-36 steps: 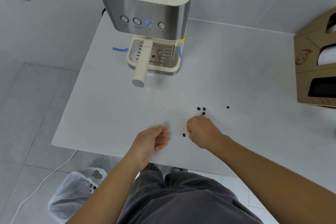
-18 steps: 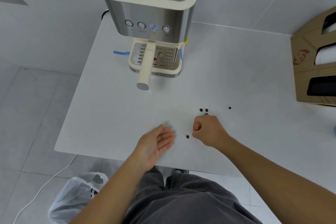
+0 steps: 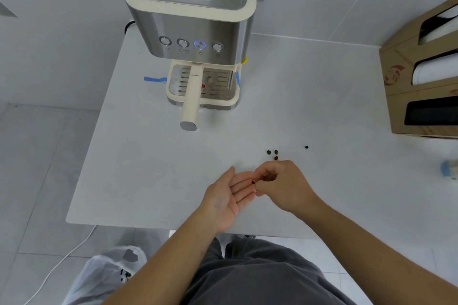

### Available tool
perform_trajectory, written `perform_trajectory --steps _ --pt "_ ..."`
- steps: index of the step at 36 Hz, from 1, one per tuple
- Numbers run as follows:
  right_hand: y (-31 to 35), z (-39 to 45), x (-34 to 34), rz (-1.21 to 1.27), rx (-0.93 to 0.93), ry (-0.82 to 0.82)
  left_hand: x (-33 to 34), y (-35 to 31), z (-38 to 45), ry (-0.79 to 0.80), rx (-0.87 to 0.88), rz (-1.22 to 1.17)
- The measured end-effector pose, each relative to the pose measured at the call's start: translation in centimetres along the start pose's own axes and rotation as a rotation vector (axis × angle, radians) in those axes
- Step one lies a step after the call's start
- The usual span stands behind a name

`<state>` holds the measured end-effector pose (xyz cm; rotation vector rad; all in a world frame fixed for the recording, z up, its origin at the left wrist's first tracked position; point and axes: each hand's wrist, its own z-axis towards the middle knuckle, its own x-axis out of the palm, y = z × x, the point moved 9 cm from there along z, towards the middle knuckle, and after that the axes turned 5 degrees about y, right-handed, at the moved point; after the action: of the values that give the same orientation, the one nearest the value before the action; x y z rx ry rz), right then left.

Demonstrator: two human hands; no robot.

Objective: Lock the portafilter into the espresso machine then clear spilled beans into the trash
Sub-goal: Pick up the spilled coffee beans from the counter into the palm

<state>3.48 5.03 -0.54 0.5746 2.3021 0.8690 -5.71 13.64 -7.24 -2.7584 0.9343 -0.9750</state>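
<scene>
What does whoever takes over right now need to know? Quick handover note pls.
Left hand: open, palm up just above the table, serving as the catch tray.
Right hand: fingers pinched on one coffee bean over the left fingertips.
Done: portafilter sits in the espresso machine, handle pointing out towards the person.
Left: three beans clustered just beyond the right hand and a single bean further right.
Trash bag is on the floor at lower left, with dark bits already inside; tip the handful there.

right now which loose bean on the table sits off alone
The single bean farthest right; the other three beans cluster just beyond the right hand.
</scene>
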Motion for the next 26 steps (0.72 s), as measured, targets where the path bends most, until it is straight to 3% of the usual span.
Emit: perform_trajectory --steps 11,26 --pt "1.1 -0.8 0.9 -0.144 -0.072 -0.009 1.0 -0.4 0.3 0.038 -0.013 0.070" --pt "0.7 -1.5 0.4 -0.072 -0.070 -0.025 1.4 -0.4 0.8 0.001 -0.041 0.120"
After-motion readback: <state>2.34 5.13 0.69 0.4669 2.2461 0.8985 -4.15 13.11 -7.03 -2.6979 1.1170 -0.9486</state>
